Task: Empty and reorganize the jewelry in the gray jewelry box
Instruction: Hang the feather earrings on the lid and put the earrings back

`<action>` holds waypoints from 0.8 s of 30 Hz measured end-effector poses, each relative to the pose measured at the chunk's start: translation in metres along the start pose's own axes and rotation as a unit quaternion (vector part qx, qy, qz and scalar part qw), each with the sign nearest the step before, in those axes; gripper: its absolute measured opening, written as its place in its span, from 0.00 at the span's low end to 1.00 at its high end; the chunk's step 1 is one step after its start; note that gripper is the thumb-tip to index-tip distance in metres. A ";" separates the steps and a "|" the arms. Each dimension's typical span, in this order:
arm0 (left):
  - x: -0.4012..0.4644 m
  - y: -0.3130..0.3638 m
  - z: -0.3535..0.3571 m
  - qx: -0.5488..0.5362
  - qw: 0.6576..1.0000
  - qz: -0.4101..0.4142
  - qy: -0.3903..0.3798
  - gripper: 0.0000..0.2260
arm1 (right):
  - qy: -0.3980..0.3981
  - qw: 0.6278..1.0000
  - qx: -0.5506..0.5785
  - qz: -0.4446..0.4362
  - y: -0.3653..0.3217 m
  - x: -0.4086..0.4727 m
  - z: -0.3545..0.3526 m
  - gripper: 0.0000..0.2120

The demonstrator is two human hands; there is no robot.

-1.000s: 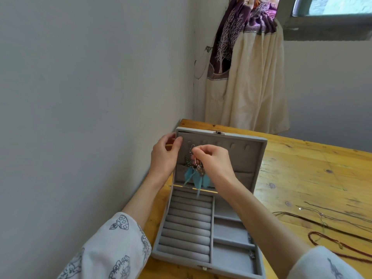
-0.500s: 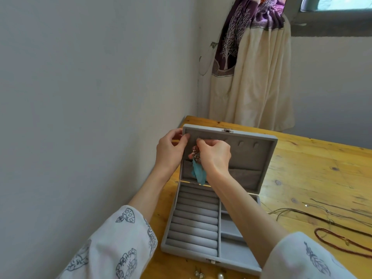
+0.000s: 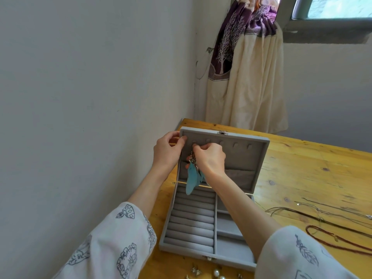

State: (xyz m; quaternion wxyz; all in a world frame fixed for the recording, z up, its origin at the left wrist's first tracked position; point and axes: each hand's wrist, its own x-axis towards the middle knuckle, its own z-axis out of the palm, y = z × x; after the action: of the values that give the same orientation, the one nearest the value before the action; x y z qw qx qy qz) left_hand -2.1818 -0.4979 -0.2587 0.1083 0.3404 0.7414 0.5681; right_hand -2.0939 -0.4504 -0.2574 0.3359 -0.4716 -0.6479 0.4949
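The gray jewelry box (image 3: 211,198) stands open on the wooden table (image 3: 302,174), pushed into the corner against the pale wall (image 3: 80,97), with both your hands raised at its upright lid.

Furthest left, your left sleeve (image 3: 112,242), white with dark line drawings, leads up to your left hand (image 3: 167,151). That hand grips the lid's upper left corner, fingers curled behind the edge and thumb pressed on the inner lining.

Just beside it, your right hand (image 3: 210,158) is curled at the row of small hooks (image 3: 235,145) near the lid's top, its fingertips pinching the upper end of a feather earring (image 3: 192,178). The earring's short metal chain and turquoise feathers hang below that hand, in front of the lid's soft pocket (image 3: 239,176).

Beneath your hands lies the base of the box. Under your left hand are the padded ring rolls (image 3: 191,218); under your right forearm are square compartments (image 3: 229,246), partly hidden by the arm.

Nearest you, below the box's front edge, small earrings and pearl pieces (image 3: 216,273) lie on the table.

To the right of your right hand, well apart from the box, thin cord necklaces (image 3: 322,214) and a reddish beaded strand (image 3: 342,244) are spread on the wood. Beyond your hands, a cream and purple curtain (image 3: 247,77) hangs under a window (image 3: 332,9).
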 end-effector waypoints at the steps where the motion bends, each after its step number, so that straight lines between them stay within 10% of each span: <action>1: 0.000 0.000 0.000 -0.001 1.000 0.000 0.000 0.14 | -0.001 1.000 -0.028 -0.009 0.000 -0.001 -0.001 0.15; 24: -0.099 -0.005 -0.030 0.093 0.995 -0.031 -0.018 0.15 | -0.130 0.991 -0.035 0.016 0.067 -0.101 -0.064 0.05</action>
State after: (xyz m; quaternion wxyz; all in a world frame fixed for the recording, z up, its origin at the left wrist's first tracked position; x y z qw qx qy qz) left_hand -2.1261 -0.5838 -0.2758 0.1069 0.3356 0.7992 0.4870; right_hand -1.9839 -0.5204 -0.3006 0.2240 -0.4247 -0.6958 0.5341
